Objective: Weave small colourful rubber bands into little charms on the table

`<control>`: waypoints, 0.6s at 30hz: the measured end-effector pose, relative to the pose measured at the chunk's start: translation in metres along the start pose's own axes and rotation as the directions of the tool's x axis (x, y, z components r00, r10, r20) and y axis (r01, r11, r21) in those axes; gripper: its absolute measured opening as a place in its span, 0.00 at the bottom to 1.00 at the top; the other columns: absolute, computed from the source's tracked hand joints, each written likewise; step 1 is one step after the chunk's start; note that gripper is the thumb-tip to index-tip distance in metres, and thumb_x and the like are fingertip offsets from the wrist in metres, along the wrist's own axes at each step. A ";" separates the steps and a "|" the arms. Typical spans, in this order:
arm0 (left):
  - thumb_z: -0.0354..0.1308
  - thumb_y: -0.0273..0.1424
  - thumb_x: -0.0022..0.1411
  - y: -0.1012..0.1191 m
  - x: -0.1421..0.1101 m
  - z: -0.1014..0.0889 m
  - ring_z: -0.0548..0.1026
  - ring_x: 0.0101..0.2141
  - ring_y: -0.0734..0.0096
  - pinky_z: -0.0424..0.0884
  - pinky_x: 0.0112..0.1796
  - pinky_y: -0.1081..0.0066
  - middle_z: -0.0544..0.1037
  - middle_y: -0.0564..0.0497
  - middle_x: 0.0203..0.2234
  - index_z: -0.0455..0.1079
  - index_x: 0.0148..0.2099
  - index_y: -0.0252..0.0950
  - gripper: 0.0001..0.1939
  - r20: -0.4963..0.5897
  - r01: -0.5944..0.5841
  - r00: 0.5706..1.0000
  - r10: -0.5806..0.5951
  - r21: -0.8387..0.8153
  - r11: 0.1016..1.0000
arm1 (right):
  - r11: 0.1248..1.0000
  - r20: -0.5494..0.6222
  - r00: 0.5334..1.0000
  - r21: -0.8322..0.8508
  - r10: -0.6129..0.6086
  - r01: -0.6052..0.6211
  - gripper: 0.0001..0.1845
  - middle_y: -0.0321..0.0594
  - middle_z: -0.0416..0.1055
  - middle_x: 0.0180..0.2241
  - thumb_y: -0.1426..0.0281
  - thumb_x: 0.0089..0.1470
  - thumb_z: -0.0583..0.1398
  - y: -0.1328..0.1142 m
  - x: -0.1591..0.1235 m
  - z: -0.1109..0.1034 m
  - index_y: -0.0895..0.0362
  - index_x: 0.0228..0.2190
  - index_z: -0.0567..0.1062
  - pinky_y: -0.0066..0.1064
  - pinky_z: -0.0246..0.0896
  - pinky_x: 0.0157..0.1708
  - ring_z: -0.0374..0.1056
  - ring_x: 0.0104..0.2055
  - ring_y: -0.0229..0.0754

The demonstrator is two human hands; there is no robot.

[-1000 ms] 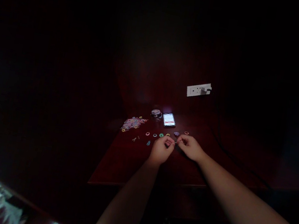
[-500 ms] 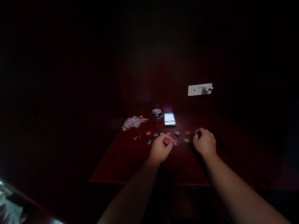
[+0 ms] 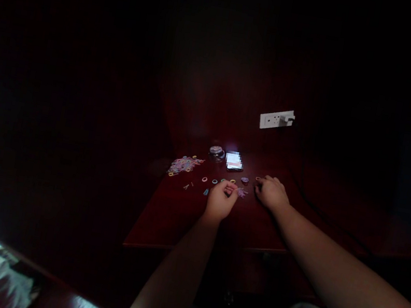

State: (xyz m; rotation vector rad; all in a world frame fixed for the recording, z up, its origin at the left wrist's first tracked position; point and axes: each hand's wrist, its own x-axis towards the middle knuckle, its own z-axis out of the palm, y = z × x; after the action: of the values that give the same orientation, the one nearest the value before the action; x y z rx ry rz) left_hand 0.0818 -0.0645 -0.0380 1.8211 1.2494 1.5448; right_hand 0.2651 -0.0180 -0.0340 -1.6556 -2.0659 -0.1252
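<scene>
My left hand (image 3: 221,199) is closed in a pinch over the dark red table, with its fingertips beside a small cluster of purple pieces (image 3: 241,192). What the pinch holds, if anything, is too small to make out. My right hand (image 3: 272,192) rests lower right of a small pinkish-orange ring (image 3: 258,178), its fingers curled down to the tabletop and their tips partly hidden. Between and beyond the hands lies a purple bundle (image 3: 244,180). Small coloured rings, among them a pink ring (image 3: 204,179) and a yellow ring (image 3: 233,182), form a row behind my left hand.
A heap of mixed coloured bands (image 3: 184,165) covers the table's left side. A round clear container (image 3: 216,153) and a lit phone (image 3: 234,161) stand at the back. Teal pieces (image 3: 206,192) lie left of my left hand. A wall socket (image 3: 276,119) holds a plug, with a dark cable (image 3: 311,206) at right.
My right hand has moved left and covers the pale yellowish pieces that showed beside it earlier. My left hand keeps its pinch in nearly the same place.
</scene>
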 end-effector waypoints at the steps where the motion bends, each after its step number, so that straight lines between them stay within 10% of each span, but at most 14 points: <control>1: 0.57 0.28 0.57 -0.001 0.000 0.000 0.70 0.28 0.76 0.67 0.32 0.75 0.74 0.51 0.26 0.70 0.34 0.34 0.03 -0.001 0.000 1.000 0.000 0.001 1.000 | 1.000 -0.004 1.000 0.001 0.003 -0.003 0.15 0.51 0.73 0.40 0.66 0.56 0.54 0.000 0.000 0.000 0.55 0.39 0.79 0.39 0.57 0.38 0.64 0.42 0.52; 9: 0.58 0.27 0.57 -0.005 0.000 0.001 0.71 0.28 0.76 0.68 0.32 0.74 0.75 0.50 0.27 0.71 0.34 0.33 0.03 0.009 -0.007 1.000 0.007 0.029 1.000 | 0.989 -0.140 0.989 0.146 0.051 -0.031 0.14 0.49 0.72 0.39 0.72 0.56 0.52 0.001 -0.006 -0.013 0.57 0.36 0.77 0.38 0.57 0.43 0.65 0.42 0.49; 18: 0.58 0.28 0.56 0.003 0.001 0.001 0.72 0.28 0.75 0.69 0.33 0.74 0.76 0.50 0.27 0.72 0.34 0.34 0.03 0.063 -0.012 0.998 0.011 0.023 1.000 | 0.836 -0.214 0.901 0.338 -0.378 0.432 0.07 0.43 0.71 0.33 0.73 0.54 0.53 -0.035 -0.026 -0.030 0.56 0.33 0.71 0.36 0.56 0.42 0.63 0.38 0.46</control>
State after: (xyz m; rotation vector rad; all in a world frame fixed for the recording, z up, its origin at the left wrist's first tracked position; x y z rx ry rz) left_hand 0.0836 -0.0650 -0.0348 1.8802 1.2345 1.4727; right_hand 0.2460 -0.0615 -0.0107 -0.9370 -2.1410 0.0209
